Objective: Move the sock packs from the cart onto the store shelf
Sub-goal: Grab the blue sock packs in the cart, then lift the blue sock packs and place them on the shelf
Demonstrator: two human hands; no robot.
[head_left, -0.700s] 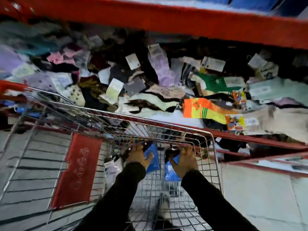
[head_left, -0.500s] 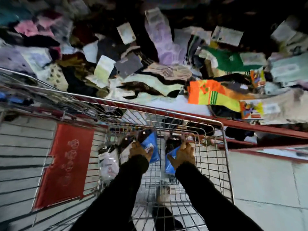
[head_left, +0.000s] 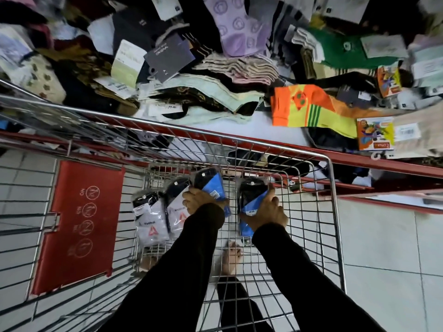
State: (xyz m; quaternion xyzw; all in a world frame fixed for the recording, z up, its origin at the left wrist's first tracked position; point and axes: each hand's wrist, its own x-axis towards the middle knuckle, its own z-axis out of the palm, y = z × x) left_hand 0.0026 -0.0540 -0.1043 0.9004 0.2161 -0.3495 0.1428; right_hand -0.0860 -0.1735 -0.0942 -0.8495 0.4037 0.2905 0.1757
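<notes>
cart [head_left: 332, 188]: each hand grips blue-black sock pack [head_left: 251, 197].

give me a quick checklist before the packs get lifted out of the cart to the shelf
1. Left hand has a grip on a blue-sleeved sock pack: ok.
2. Right hand has a grip on the other blue pack: ok.
3. Both packs clear of the cart rim: not ok, they sit low inside the basket.
4. Bare spot on the shelf just past the rim: ok, a white patch shows.
5. Two white packs left in the cart for the following trip: ok.
6. Whether either hand holds more than one pack: cannot tell.
</notes>
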